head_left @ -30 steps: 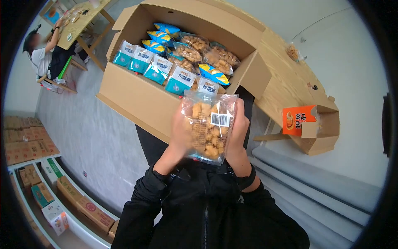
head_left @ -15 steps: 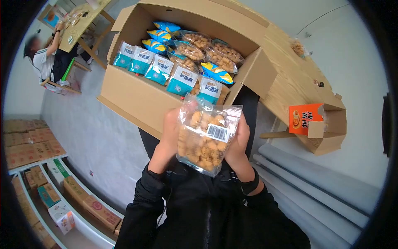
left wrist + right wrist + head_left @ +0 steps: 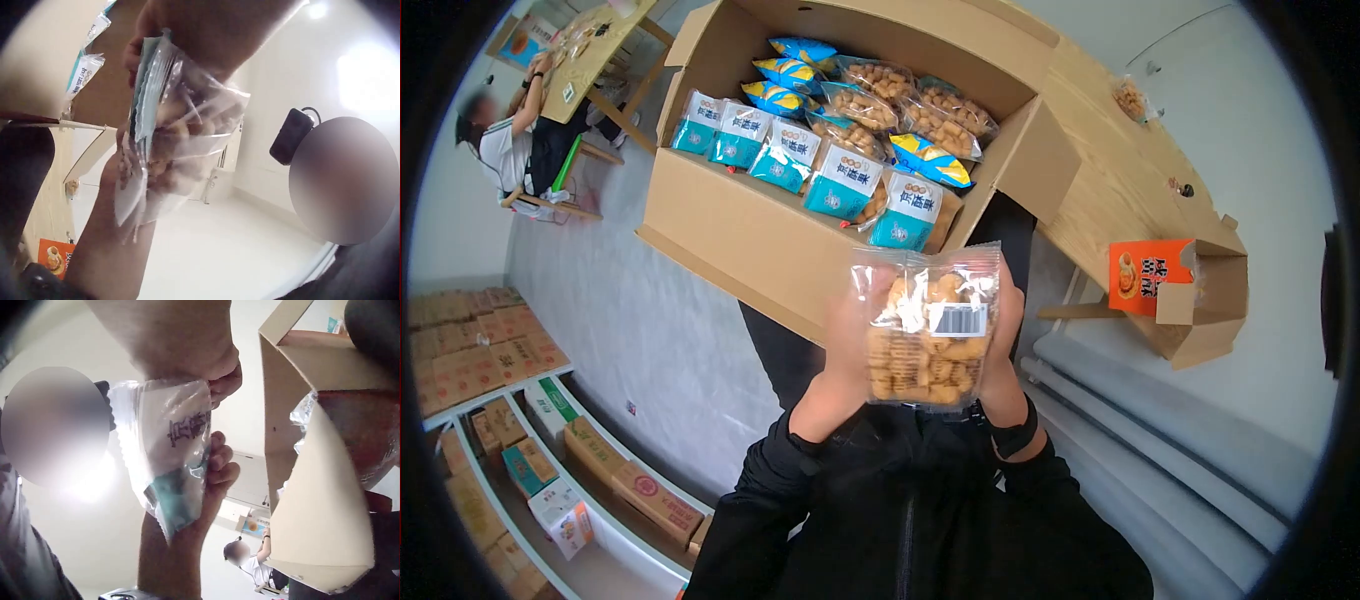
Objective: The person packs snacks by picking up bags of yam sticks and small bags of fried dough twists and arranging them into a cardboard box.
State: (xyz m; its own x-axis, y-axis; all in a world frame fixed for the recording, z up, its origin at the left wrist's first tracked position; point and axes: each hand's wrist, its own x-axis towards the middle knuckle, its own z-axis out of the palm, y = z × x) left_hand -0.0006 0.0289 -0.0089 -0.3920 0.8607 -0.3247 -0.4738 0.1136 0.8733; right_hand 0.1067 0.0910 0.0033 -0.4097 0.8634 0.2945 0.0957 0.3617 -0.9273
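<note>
Held up in front of my chest is a clear snack bag (image 3: pixel 930 350) of golden-brown puffed pieces, its barcode side facing me. My left hand (image 3: pixel 843 345) grips its left edge, and my right hand (image 3: pixel 1003 345) grips the right edge. From the right wrist view, the far side of the snack bag (image 3: pixel 178 434) shows white and teal print, with fingers curled by its edge. Just beyond my hands, an open cardboard box (image 3: pixel 730 230) contains several similar white-and-teal bags (image 3: pixel 845 180), clear-backed bags (image 3: pixel 940 135) and blue-and-yellow bags (image 3: pixel 930 160).
The box stands by a wooden table (image 3: pixel 1090 150). On that table lie another snack bag (image 3: pixel 1132 100) and an orange-fronted carton (image 3: pixel 1140 278). Grey rolls (image 3: pixel 1160 420) lie at right. Shelves of boxes (image 3: pixel 640 490) stand lower left; another person (image 3: pixel 510 150) sits at a far table.
The bag tilted clockwise half a second ago and is now roughly upright, slightly farther right in view. Both hands have kept hold of it. The whole view has shifted a little.
</note>
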